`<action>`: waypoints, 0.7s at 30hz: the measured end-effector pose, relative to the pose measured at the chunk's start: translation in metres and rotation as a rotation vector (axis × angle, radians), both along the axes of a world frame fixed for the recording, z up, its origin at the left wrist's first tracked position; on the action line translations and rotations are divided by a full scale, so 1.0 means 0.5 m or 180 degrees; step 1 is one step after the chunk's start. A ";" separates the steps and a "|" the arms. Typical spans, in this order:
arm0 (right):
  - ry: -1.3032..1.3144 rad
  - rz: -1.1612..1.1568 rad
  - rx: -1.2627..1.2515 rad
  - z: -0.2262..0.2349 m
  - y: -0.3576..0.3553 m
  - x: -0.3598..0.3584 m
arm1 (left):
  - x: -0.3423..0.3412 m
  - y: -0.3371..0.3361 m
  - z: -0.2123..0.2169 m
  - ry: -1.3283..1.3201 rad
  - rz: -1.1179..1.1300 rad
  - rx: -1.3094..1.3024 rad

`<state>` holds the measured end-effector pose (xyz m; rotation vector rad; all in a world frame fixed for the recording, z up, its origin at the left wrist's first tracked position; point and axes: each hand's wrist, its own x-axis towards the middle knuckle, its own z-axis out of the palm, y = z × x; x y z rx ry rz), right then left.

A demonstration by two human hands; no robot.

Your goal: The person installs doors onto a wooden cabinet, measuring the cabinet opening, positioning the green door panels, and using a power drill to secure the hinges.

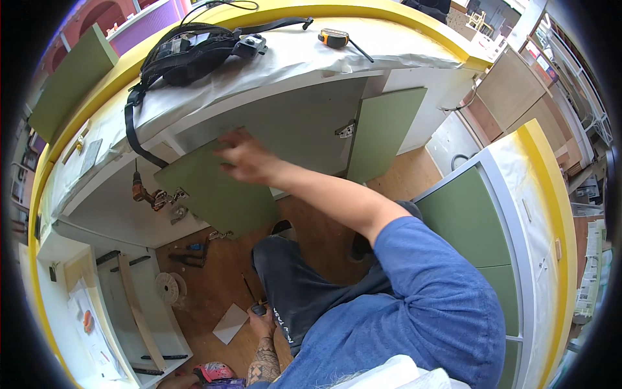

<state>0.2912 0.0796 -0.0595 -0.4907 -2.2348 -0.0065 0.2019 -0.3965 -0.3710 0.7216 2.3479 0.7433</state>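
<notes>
A workshop with a wooden floor (214, 285): yellow-edged counter (389, 13) at twelve o'clock, green-fronted cabinets (473, 220) at three, daylight throughout.

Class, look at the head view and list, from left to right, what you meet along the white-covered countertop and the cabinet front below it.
Black strap harness bag → right hand on the loose green cabinet door panel → yellow and black tape measure → hinged green cabinet door standing open.

Matt green cabinet door (214, 188), metal hinge (176, 196), wooden floor (214, 285), crinkled white plastic sheet (363, 55) over the counter
</notes>
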 end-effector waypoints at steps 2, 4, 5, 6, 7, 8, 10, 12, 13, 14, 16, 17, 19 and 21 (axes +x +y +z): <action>0.0130 0.0063 -0.0188 0.027 -0.006 0.112 | 0.002 -0.008 -0.005 0.0091 -0.0038 -0.0162; 0.0380 -0.0241 0.0246 0.068 0.022 0.244 | 0.003 -0.006 -0.006 0.0079 0.0024 -0.0128; 0.0403 -0.0640 0.0418 0.079 0.042 0.312 | 0.001 -0.006 -0.004 0.0055 0.0071 -0.0092; 0.0244 -0.1046 0.0514 0.081 0.077 0.379 | 0.000 -0.002 -0.002 0.0071 0.0062 -0.0107; -0.0029 -0.1837 0.0582 0.072 0.096 0.436 | 0.004 0.003 0.007 0.0092 0.0075 -0.0124; -0.0531 -0.2479 0.0207 0.052 0.132 0.511 | 0.011 0.011 0.015 0.0102 0.0069 -0.0134; -0.0835 -0.2535 0.0034 0.033 0.177 0.624 | 0.015 0.021 0.021 0.0145 -0.0027 0.0012; -0.1373 -0.2732 -0.0519 0.029 0.191 0.662 | 0.008 0.007 0.019 0.0211 -0.0057 0.0121; -0.1387 -0.2702 -0.0569 0.022 0.199 0.679 | 0.006 0.009 0.013 0.0212 -0.0117 0.0046; -0.1493 -0.2665 -0.0391 0.013 0.211 0.691 | 0.002 0.010 0.008 0.0217 -0.0175 -0.0020; -0.1453 -0.2639 -0.0022 0.008 0.225 0.719 | 0.004 0.027 0.009 0.0229 -0.0227 -0.0015; -0.1458 -0.2601 -0.0057 0.013 0.222 0.712 | 0.005 0.019 0.008 0.0248 -0.0228 0.0005; -0.1559 -0.2643 -0.0277 0.048 0.218 0.680 | -0.003 -0.003 -0.002 0.0212 -0.0108 0.0026; -0.1552 -0.2670 -0.0320 0.050 0.216 0.698 | -0.003 0.003 -0.006 0.0339 -0.0231 -0.0071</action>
